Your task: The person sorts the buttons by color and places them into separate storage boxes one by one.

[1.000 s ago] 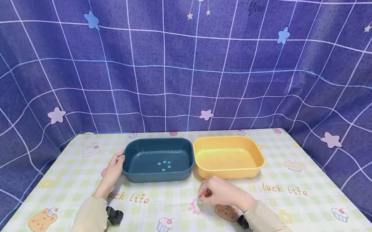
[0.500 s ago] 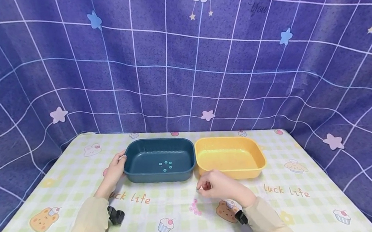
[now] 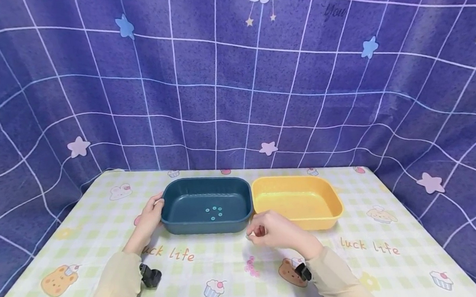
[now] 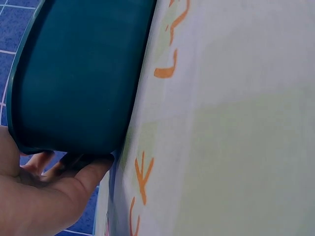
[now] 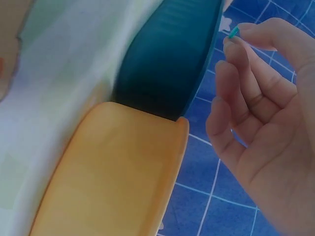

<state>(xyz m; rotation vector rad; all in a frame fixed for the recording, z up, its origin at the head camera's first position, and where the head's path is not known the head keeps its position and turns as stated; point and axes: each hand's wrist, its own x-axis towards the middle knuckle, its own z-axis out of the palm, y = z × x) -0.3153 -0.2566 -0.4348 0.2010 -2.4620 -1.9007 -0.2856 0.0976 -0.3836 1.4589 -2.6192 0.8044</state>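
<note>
My left hand (image 3: 149, 218) holds the left end of a dark teal bin (image 3: 207, 227). In the left wrist view, the thumb and fingers meet the bin's end wall. Several small round teal buttons (image 3: 213, 218) lie on its floor. My right hand (image 3: 279, 231) pinches another teal button (image 5: 233, 32) between thumb and index finger, seen edge-on in the right wrist view. That hand is raised by the front of the yellow bin (image 3: 315, 223), near where the two bins meet. A small cluster of pink buttons (image 3: 251, 267) lies on the cloth below it.
The two bins stand side by side at the back of a table covered with a checked, printed cloth (image 3: 183, 290). Behind them hangs a blue curtain (image 3: 197, 90) with a white grid. Black camera mounts (image 3: 150, 276) sit at both wrists.
My right hand has risen from beside the pink buttons toward the gap between the bins, carrying the teal button. My left hand stays on the bin. The head view has shifted slightly.
</note>
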